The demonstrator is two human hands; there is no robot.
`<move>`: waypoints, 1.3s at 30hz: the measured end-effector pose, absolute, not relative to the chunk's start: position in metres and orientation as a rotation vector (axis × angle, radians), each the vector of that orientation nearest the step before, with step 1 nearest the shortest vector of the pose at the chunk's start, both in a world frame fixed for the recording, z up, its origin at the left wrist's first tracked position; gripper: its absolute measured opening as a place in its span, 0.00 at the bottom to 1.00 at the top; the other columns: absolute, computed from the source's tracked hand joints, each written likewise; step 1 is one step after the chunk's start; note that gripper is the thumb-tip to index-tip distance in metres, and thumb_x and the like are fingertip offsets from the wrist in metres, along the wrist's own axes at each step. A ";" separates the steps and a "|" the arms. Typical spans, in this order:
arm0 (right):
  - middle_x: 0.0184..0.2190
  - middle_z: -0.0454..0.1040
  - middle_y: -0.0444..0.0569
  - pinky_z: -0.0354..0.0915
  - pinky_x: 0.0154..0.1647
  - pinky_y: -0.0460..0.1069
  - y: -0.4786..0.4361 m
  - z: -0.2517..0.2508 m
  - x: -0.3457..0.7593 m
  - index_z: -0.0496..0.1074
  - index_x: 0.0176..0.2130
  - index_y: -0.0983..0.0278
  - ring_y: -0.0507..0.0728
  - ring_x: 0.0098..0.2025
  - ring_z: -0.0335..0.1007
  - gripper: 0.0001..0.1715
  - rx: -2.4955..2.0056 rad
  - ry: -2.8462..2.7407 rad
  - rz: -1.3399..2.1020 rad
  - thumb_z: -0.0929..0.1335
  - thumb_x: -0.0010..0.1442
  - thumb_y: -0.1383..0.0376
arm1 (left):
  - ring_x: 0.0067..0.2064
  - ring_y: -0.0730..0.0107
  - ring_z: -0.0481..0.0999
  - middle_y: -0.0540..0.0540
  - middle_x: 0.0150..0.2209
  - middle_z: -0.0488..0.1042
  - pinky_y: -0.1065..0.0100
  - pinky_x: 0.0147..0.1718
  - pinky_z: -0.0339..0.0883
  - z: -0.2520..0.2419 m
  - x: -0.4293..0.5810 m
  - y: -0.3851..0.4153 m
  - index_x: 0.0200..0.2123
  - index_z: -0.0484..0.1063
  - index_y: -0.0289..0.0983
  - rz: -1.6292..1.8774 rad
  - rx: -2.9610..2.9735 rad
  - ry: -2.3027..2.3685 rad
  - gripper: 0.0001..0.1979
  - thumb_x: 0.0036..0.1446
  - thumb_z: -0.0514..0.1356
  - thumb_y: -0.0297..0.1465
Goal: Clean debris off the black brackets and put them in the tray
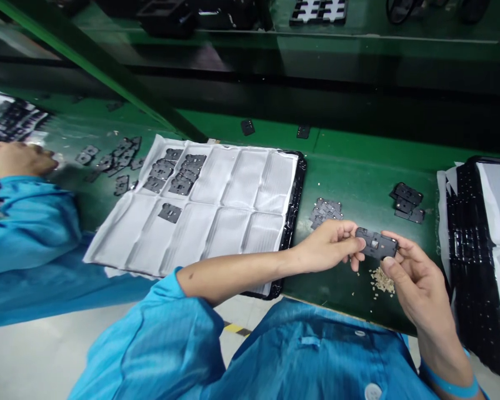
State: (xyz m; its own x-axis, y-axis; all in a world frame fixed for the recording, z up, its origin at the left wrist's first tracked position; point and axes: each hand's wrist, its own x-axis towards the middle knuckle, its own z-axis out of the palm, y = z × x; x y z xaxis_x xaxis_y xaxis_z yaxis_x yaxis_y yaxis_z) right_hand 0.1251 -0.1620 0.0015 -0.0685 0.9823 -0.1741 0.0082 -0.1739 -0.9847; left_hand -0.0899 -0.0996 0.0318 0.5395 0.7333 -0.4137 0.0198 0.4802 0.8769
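Note:
Between my two hands is a flat black plastic plate (377, 243) with small square cut-outs. My left hand (333, 244) pinches its left end between thumb and fingers. The right end is gripped by my right hand (416, 278), thumb in front. Just below the plate, a small heap of tiny tan pieces (383, 281) lies on the green bench. A pile of similar black plates (325, 211) sits behind my left hand. Several more dark plates (407, 201) are stacked farther back, to the right.
Left of my hands stands a compartment tray lined with white sheet (233, 233), several black parts (187, 173) in its left cells. More lined black trays (470, 233) are stacked at right. A co-worker's hand (20, 158) is at far left, near scattered parts (120, 155). A green post (108, 72) slants across.

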 end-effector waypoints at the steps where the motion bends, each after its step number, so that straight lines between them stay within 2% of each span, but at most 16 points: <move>1: 0.47 0.83 0.52 0.77 0.39 0.47 -0.162 0.003 0.125 0.74 0.66 0.58 0.55 0.39 0.80 0.29 -1.277 -1.180 1.411 0.75 0.70 0.58 | 0.27 0.77 0.77 0.51 0.25 0.78 0.71 0.30 0.64 0.032 -0.089 -0.099 0.30 0.68 0.36 0.524 0.969 0.911 0.13 0.71 0.61 0.29; 4: 0.54 0.82 0.53 0.78 0.48 0.49 -0.162 0.008 0.124 0.73 0.68 0.56 0.57 0.49 0.82 0.32 -1.221 -1.227 1.447 0.76 0.68 0.59 | 0.26 0.77 0.77 0.52 0.24 0.78 0.72 0.30 0.65 0.032 -0.088 -0.100 0.30 0.68 0.36 0.554 0.940 0.914 0.13 0.71 0.60 0.29; 6: 0.56 0.81 0.52 0.77 0.50 0.50 -0.161 0.009 0.124 0.72 0.69 0.55 0.58 0.52 0.81 0.34 -1.209 -1.257 1.452 0.76 0.68 0.59 | 0.26 0.77 0.77 0.52 0.24 0.77 0.72 0.30 0.65 0.031 -0.088 -0.100 0.31 0.68 0.36 0.559 0.935 0.916 0.13 0.71 0.60 0.29; 9: 0.45 0.82 0.50 0.76 0.45 0.50 -0.161 0.008 0.127 0.74 0.67 0.57 0.56 0.44 0.79 0.28 -1.241 -1.283 1.435 0.74 0.71 0.58 | 0.26 0.77 0.77 0.52 0.25 0.78 0.72 0.30 0.65 0.030 -0.089 -0.101 0.30 0.68 0.36 0.553 0.950 0.919 0.13 0.70 0.61 0.30; 12: 0.31 0.76 0.44 0.69 0.35 0.48 -0.161 0.008 0.128 0.78 0.59 0.60 0.53 0.31 0.70 0.16 -1.270 -1.312 1.441 0.69 0.76 0.58 | 0.27 0.77 0.78 0.50 0.26 0.79 0.73 0.29 0.64 0.029 -0.090 -0.102 0.31 0.68 0.36 0.560 0.986 0.927 0.13 0.70 0.61 0.31; 14: 0.29 0.74 0.43 0.65 0.33 0.48 -0.160 0.011 0.127 0.79 0.53 0.60 0.52 0.29 0.68 0.13 -1.258 -1.326 1.456 0.67 0.78 0.59 | 0.28 0.76 0.78 0.49 0.27 0.80 0.73 0.29 0.63 0.030 -0.091 -0.104 0.32 0.69 0.36 0.573 1.035 0.943 0.12 0.70 0.61 0.33; 18: 0.30 0.76 0.44 0.67 0.36 0.48 -0.159 0.016 0.122 0.77 0.43 0.61 0.53 0.32 0.73 0.12 -1.224 -1.327 1.450 0.67 0.76 0.60 | 0.30 0.73 0.77 0.49 0.27 0.79 0.70 0.31 0.66 0.033 -0.092 -0.109 0.33 0.67 0.38 0.650 1.230 1.021 0.12 0.70 0.61 0.35; 22: 0.29 0.78 0.44 0.68 0.38 0.48 -0.160 0.012 0.118 0.78 0.44 0.61 0.53 0.32 0.74 0.12 -1.272 -1.314 1.371 0.67 0.77 0.59 | 0.30 0.71 0.74 0.50 0.27 0.76 0.68 0.33 0.65 0.034 -0.092 -0.113 0.32 0.67 0.39 0.752 1.487 1.050 0.13 0.71 0.59 0.35; 25: 0.27 0.78 0.43 0.68 0.36 0.48 -0.160 0.007 0.116 0.78 0.40 0.61 0.53 0.29 0.73 0.13 -1.313 -1.313 1.289 0.67 0.77 0.60 | 0.31 0.71 0.70 0.50 0.28 0.72 0.67 0.33 0.63 0.032 -0.092 -0.114 0.31 0.68 0.39 0.840 1.667 1.036 0.12 0.71 0.58 0.33; 28: 0.31 0.80 0.45 0.70 0.35 0.47 -0.159 0.006 0.115 0.78 0.42 0.61 0.54 0.31 0.76 0.08 -1.276 -1.318 1.295 0.68 0.74 0.62 | 0.31 0.71 0.68 0.51 0.29 0.69 0.67 0.33 0.63 0.029 -0.093 -0.115 0.32 0.68 0.39 0.890 1.767 1.026 0.12 0.71 0.58 0.32; 31: 0.35 0.82 0.47 0.73 0.38 0.48 -0.158 0.007 0.114 0.79 0.47 0.60 0.55 0.36 0.79 0.09 -1.262 -1.339 1.293 0.69 0.74 0.61 | 0.31 0.71 0.69 0.50 0.30 0.70 0.68 0.33 0.64 0.025 -0.094 -0.115 0.33 0.69 0.39 0.894 1.817 1.008 0.11 0.72 0.57 0.32; 34: 0.33 0.82 0.46 0.74 0.40 0.49 -0.157 0.007 0.114 0.81 0.47 0.60 0.55 0.35 0.79 0.11 -1.302 -1.347 1.228 0.68 0.75 0.61 | 0.32 0.72 0.70 0.49 0.32 0.72 0.68 0.33 0.64 0.023 -0.094 -0.117 0.37 0.72 0.38 0.911 1.889 0.960 0.09 0.73 0.57 0.31; 39: 0.35 0.83 0.45 0.75 0.40 0.48 -0.156 0.004 0.115 0.81 0.49 0.59 0.54 0.36 0.79 0.11 -1.235 -1.319 1.275 0.69 0.71 0.67 | 0.33 0.70 0.72 0.47 0.34 0.74 0.68 0.32 0.66 0.018 -0.096 -0.118 0.41 0.74 0.37 0.938 2.009 0.936 0.08 0.73 0.56 0.28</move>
State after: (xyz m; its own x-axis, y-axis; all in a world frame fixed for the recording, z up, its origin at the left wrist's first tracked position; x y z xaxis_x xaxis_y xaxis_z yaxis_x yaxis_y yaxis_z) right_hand 0.1148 -0.1564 0.0042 -0.0998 0.9944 -0.0361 0.0700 -0.0292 -0.9971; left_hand -0.0958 -0.1183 0.0181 0.4721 0.8269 0.3057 0.3040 -0.4782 0.8240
